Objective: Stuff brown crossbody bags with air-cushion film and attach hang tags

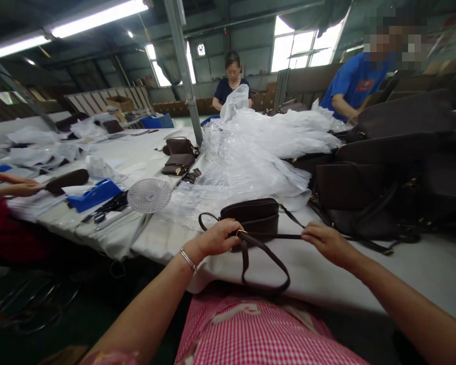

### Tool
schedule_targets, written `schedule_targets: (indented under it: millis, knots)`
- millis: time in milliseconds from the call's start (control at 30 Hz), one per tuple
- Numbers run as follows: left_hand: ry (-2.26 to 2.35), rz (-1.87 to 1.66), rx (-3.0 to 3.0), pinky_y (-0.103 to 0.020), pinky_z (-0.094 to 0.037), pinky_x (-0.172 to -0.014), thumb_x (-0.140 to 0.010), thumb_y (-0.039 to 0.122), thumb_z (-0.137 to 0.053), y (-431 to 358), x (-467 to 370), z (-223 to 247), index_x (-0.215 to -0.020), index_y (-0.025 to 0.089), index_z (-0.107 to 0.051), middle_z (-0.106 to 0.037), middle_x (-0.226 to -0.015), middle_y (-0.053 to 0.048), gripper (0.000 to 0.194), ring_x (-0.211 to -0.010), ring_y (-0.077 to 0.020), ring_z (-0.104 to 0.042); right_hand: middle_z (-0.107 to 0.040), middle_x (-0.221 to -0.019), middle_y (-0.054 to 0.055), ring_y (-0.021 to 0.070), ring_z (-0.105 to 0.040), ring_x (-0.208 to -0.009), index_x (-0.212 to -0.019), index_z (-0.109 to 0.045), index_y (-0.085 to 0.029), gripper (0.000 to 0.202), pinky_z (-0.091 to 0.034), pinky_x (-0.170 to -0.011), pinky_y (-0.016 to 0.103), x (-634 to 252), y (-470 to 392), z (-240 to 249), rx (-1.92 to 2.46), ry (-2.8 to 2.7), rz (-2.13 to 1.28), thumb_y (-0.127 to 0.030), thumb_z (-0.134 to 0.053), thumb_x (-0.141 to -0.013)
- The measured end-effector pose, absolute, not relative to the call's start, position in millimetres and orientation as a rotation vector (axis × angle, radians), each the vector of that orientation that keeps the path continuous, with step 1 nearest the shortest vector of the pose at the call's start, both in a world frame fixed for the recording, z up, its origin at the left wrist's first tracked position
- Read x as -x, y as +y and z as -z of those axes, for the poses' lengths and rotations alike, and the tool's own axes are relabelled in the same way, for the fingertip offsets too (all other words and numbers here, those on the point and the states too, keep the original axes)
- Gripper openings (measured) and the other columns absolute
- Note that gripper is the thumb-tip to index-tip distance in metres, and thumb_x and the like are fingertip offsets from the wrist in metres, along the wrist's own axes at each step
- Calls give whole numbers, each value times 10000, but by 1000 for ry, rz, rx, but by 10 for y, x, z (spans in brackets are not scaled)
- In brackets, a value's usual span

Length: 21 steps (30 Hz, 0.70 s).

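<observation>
A dark brown handbag stands on the white-covered table in front of me. My left hand pinches its strap at a small gold-coloured buckle, just before the bag's front. To the right, my right hand is closed on another stretch of the strap, which runs straight between both hands. Part of the strap hangs in a loop below the left hand, over the table's near edge. Behind the bag lies a large heap of clear plastic bags.
More dark bags are piled on the right. A white fan and a blue tape dispenser stand left. Two brown bags lie beside a metal post. Co-workers are across the table; another person's hands show at far left.
</observation>
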State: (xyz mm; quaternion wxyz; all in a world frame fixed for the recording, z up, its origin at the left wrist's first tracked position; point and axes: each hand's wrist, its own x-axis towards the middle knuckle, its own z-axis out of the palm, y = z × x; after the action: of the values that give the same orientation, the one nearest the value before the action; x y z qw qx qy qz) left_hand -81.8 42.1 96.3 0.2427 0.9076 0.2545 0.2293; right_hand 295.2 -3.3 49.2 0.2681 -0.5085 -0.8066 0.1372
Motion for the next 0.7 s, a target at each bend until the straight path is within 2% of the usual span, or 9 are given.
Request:
schedule_targets:
  millis: [67, 133, 233, 333, 400, 467, 533, 600, 700]
  knots:
    - [706, -632, -2443, -270, -454, -800, -841, 154, -585, 481, 833, -958, -904, 167, -650, -656, -878, -31, 91, -836, -163, -590, -688, -959, 120, 275, -644, -919, -837, -744, -200, 305, -520, -862, 420, -3474, -47, -316, 1392, -2187, -128, -391, -528, -937]
    - [720, -651, -2402, -265, -453, -800, -832, 153, -589, 527, 829, -948, -901, 163, -650, -665, -874, -22, 92, -834, -157, -595, -691, -1057, 145, 306, -641, -969, -880, -767, -214, 261, -527, -869, 469, -3759, -72, -229, 1410, -2270, 67, -315, -530, -926]
    - [754, -671, -2315, -250, -459, -770, -829, 156, -588, 550, 797, -951, -912, 163, -653, -670, -875, -14, 106, -816, -146, -600, -643, -1236, 181, 330, -632, -1044, -986, -766, -213, 290, -533, -882, 502, -3542, -138, -331, 1401, -2347, 257, -190, -484, -920]
    - [739, -665, -2251, -229, -462, -733, -834, 162, -596, 518, 756, -985, -924, 163, -664, -676, -876, -12, 113, -806, -139, -605, -601, -1311, 160, 272, -655, -1035, -1186, -690, -207, 341, -553, -896, 436, -2752, -181, -575, 1287, -2314, 139, -153, -487, -916]
    - [704, -669, -2235, -230, -470, -751, -849, 200, -622, 486, 735, -1015, -934, 158, -673, -686, -892, -20, 107, -824, -143, -615, -612, -1329, 122, 257, -621, -1161, -1287, -628, -229, 401, -517, -996, 415, -2181, -155, -706, 1145, -2260, -45, -149, -469, -928]
    - [686, -670, -2226, -237, -479, -769, -864, 244, -639, 460, 729, -1042, -946, 152, -678, -694, -895, -28, 129, -824, -147, -624, -621, -1340, 112, 254, -608, -1192, -1359, -575, -229, 429, -508, -1000, 400, -1740, -99, -783, 1086, -2197, -254, -185, -476, -944]
    - [669, -649, -2242, -238, -481, -769, -875, 256, -637, 448, 741, -1060, -955, 148, -683, -697, -885, -30, 142, -811, -145, -627, -709, -1162, 79, 238, -666, -1033, -1237, -661, -245, 322, -537, -881, 358, -1504, -51, -820, 1089, -2163, -464, -248, -506, -954]
    - [646, -613, -2278, -233, -476, -769, -878, 234, -626, 453, 768, -1064, -953, 149, -687, -697, -878, -28, 129, -810, -141, -625, -730, -893, 41, 208, -664, -813, -979, -734, -247, 216, -517, -737, 322, -1506, -37, -829, 1124, -2136, -584, -312, -529, -958]
    - [649, -572, -2286, -218, -469, -759, -855, 160, -608, 489, 814, -1053, -940, 148, -681, -692, -856, -20, 112, -800, -131, -618, -664, -705, 38, 200, -602, -672, -750, -694, -228, 305, -455, -645, 329, -1970, -71, -763, 1236, -2083, -571, -401, -544, -950]
